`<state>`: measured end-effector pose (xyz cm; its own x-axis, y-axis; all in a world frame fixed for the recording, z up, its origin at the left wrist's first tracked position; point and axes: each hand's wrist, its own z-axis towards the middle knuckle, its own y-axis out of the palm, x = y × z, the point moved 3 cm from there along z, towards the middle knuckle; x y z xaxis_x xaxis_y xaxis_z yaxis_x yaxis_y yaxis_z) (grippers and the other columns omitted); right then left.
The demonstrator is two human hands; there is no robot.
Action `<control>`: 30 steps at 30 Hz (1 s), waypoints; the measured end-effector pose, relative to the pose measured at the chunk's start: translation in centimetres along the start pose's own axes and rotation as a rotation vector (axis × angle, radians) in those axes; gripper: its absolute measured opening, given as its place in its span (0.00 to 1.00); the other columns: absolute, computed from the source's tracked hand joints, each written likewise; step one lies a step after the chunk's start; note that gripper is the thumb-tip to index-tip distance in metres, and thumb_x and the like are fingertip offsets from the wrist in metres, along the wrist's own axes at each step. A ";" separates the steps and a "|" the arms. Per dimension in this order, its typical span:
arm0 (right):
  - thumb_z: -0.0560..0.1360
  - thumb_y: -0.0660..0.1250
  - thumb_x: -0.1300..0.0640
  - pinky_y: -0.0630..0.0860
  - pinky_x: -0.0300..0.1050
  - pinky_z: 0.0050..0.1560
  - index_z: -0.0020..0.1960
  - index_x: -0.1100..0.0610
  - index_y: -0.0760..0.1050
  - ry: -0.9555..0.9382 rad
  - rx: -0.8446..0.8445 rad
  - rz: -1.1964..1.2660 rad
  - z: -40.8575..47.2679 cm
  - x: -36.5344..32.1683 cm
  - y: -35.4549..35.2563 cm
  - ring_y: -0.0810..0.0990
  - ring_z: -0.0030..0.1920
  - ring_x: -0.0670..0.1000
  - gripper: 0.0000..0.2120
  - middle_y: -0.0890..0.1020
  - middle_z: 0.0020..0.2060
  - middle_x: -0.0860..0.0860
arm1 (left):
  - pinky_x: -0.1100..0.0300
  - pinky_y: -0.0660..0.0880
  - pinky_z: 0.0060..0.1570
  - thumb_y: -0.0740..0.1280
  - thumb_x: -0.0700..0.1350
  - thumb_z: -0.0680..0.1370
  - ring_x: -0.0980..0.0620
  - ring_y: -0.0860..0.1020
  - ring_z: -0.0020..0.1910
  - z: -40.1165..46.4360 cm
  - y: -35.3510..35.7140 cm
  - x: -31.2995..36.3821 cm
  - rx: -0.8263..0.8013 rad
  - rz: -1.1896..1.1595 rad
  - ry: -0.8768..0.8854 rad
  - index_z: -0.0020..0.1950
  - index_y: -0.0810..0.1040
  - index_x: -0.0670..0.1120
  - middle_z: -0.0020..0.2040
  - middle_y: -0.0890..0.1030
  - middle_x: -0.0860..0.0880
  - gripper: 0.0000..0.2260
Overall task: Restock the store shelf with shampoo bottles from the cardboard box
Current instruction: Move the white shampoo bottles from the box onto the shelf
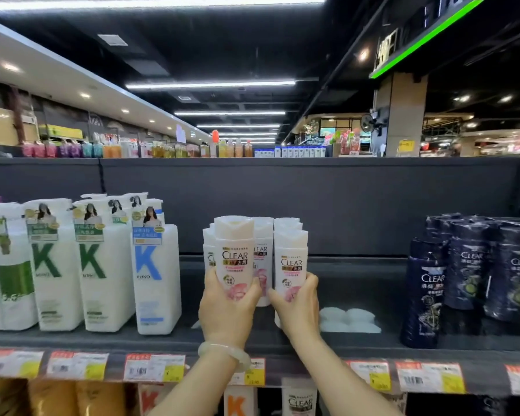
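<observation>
Item 1, my left hand: I am wrapping it around the lower half of a white CLEAR shampoo bottle, thumb on the left edge, fingers closing over the pink flower print at the front. The bottle is standing upright above my palm, its cap topping the group behind it. A pale bangle is sitting on this wrist.

Item 2, my right hand: I am clasping a second white bottle of the same kind, fingers curling round its right side, thumb pressing its lower left. It is rising upright from my grip, slightly lower than the first.

Item 3, stocked white bottles: these are standing between and just behind my two hands, on the dark shelf.

Item 4, to the left of my left hand: tall white pump bottles marked with a large K are lining the shelf.

Item 5, to the right of my right hand: dark blue CLEAR bottles are standing well apart from my grip, with bare shelf between.

Item 6, below my wrists: price tags are running along the shelf edge.
</observation>
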<state>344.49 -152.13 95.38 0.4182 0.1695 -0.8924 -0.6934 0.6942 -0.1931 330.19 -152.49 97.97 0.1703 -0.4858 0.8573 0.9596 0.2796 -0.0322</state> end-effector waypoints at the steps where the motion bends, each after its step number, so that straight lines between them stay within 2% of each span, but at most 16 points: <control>1: 0.65 0.76 0.54 0.65 0.29 0.28 0.52 0.51 0.59 0.004 0.000 -0.001 0.2 0.1 0.0 0.72 0.40 0.40 0.28 0.72 0.48 0.48 | 0.68 0.66 0.33 0.74 0.52 0.64 0.64 0.76 0.38 -0.2 0.1 -0.2 0.000 0.001 0.000 0.42 0.68 0.57 0.38 0.78 0.60 0.16; 3: 0.64 0.77 0.55 0.65 0.29 0.31 0.52 0.51 0.58 -0.003 -0.011 -0.026 0.5 0.2 0.1 0.74 0.42 0.44 0.29 0.71 0.46 0.47 | 0.69 0.66 0.33 0.74 0.53 0.64 0.64 0.76 0.38 -0.5 0.3 -0.5 0.003 0.009 -0.004 0.43 0.68 0.57 0.38 0.78 0.60 0.16; 6: 0.63 0.78 0.55 0.75 0.43 0.43 0.52 0.52 0.59 -0.018 -0.022 -0.070 0.6 0.2 0.0 0.76 0.49 0.51 0.30 0.70 0.47 0.47 | 0.70 0.67 0.33 0.74 0.49 0.66 0.64 0.76 0.40 -0.7 0.9 -1.0 0.007 0.023 -0.009 0.43 0.67 0.57 0.40 0.78 0.60 0.16; 8: 0.61 0.79 0.54 0.76 0.51 0.51 0.55 0.54 0.60 -0.025 -0.036 -0.133 0.3 0.2 -0.3 0.75 0.53 0.53 0.33 0.72 0.50 0.49 | 0.67 0.71 0.37 0.74 0.47 0.66 0.57 0.78 0.43 -0.7 1.5 -1.1 -0.004 0.031 0.004 0.46 0.68 0.55 0.43 0.78 0.57 0.16; 11: 0.57 0.80 0.50 0.73 0.52 0.57 0.60 0.57 0.62 -0.013 -0.043 -0.236 0.1 0.7 -1.4 0.72 0.58 0.55 0.39 0.72 0.56 0.54 | 0.55 0.75 0.48 0.74 0.47 0.67 0.51 0.75 0.49 -0.5 2.5 -0.9 0.004 0.071 0.032 0.52 0.69 0.49 0.47 0.76 0.51 0.18; 13: 0.57 0.79 0.49 0.72 0.53 0.59 0.61 0.58 0.61 0.005 -0.069 -0.300 0.1 1.1 -2.0 0.71 0.60 0.56 0.41 0.71 0.57 0.55 | 0.56 0.73 0.49 0.73 0.48 0.68 0.49 0.73 0.52 -0.4 3.1 -0.8 0.003 0.090 0.031 0.55 0.69 0.45 0.50 0.75 0.49 0.21; 16: 0.58 0.78 0.50 0.73 0.53 0.59 0.57 0.57 0.62 0.028 -0.108 -0.323 -0.1 1.6 -2.1 0.71 0.60 0.56 0.36 0.71 0.57 0.55 | 0.56 0.72 0.53 0.72 0.47 0.70 0.49 0.72 0.56 -0.5 4.1 -1.2 -0.036 0.073 -0.008 0.61 0.65 0.43 0.57 0.73 0.45 0.25; 19: 0.60 0.76 0.50 0.74 0.52 0.56 0.53 0.55 0.62 0.011 -0.119 -0.325 -0.2 1.6 -1.9 0.72 0.57 0.55 0.30 0.72 0.54 0.54 | 0.54 0.71 0.56 0.71 0.45 0.71 0.49 0.70 0.57 -0.7 4.5 -1.5 -0.041 0.076 -0.001 0.63 0.62 0.43 0.57 0.70 0.47 0.26; 22: 0.62 0.75 0.49 0.74 0.52 0.55 0.53 0.56 0.63 -0.007 -0.110 -0.343 -0.1 1.6 -1.8 0.72 0.56 0.54 0.29 0.72 0.54 0.54 | 0.47 0.70 0.60 0.71 0.43 0.71 0.44 0.70 0.59 -0.7 4.8 -2.1 -0.059 0.135 0.006 0.64 0.61 0.41 0.59 0.70 0.43 0.28; 25: 0.63 0.74 0.47 0.75 0.52 0.54 0.53 0.56 0.63 -0.019 -0.100 -0.349 0.0 1.7 -1.8 0.72 0.56 0.54 0.28 0.72 0.53 0.54 | 0.45 0.69 0.61 0.72 0.42 0.70 0.42 0.70 0.59 -0.8 5.2 -2.4 -0.054 0.139 -0.011 0.64 0.61 0.40 0.60 0.71 0.41 0.28; 27: 0.63 0.74 0.47 0.75 0.51 0.53 0.53 0.56 0.63 -0.024 -0.095 -0.351 0.0 1.7 -1.7 0.72 0.56 0.54 0.28 0.72 0.53 0.54 | 0.44 0.69 0.60 0.72 0.44 0.70 0.42 0.71 0.58 -0.9 5.3 -2.5 -0.033 0.144 -0.036 0.62 0.62 0.41 0.58 0.73 0.41 0.27; 30: 0.63 0.74 0.47 0.75 0.52 0.52 0.53 0.56 0.63 -0.021 -0.091 -0.347 0.1 1.7 -1.7 0.72 0.55 0.54 0.27 0.72 0.52 0.54 | 0.47 0.66 0.61 0.72 0.52 0.69 0.44 0.70 0.57 -0.7 5.1 -2.6 -0.011 0.315 -0.064 0.59 0.66 0.44 0.56 0.75 0.44 0.25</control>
<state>346.45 -152.95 94.20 0.6492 -0.0507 -0.7589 -0.5568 0.6480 -0.5196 334.80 -150.34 95.19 0.4451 -0.3233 0.8351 0.8643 0.3989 -0.3063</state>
